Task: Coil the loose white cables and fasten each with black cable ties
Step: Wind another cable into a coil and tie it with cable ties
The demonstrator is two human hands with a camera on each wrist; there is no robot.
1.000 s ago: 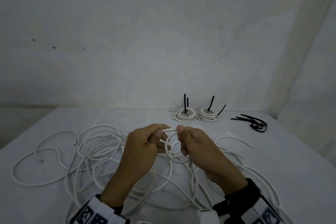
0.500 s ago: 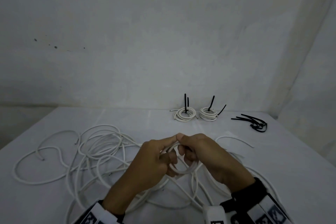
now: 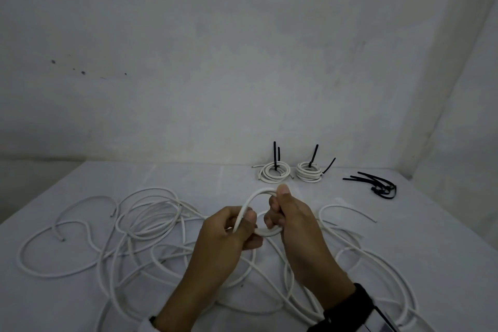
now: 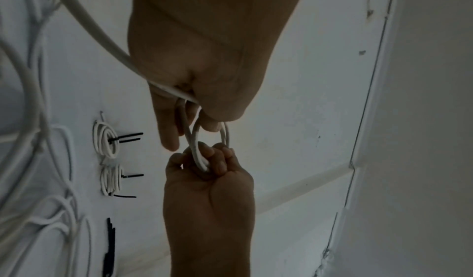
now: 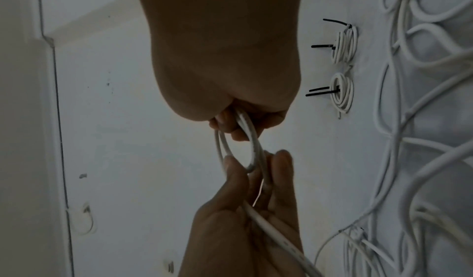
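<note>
Gripping a small loop of white cable (image 3: 265,233) above the white table (image 3: 431,237), a person works with both hands at the centre of the tabletop. The right hand (image 3: 292,219) has its fingers curled round the stacked turns at the loop's 3 o'clock side, thumb pressed on top. The left hand (image 3: 229,234) pinches the strand at 9 o'clock between thumb and fingers, with the cable's loose run trailing back under the palm. Tangled white cables (image 3: 140,224) sprawl across the table around and beneath the wrists, mostly toward 9 o'clock. Toward 12 o'clock, near the wall (image 3: 242,62), lie two finished coils, the left coil (image 3: 273,171) and the right coil (image 3: 308,172), each cinched by black ties whose tails stick up. A pile of spare black cable ties (image 3: 377,186) lies at about 2 o'clock.
</note>
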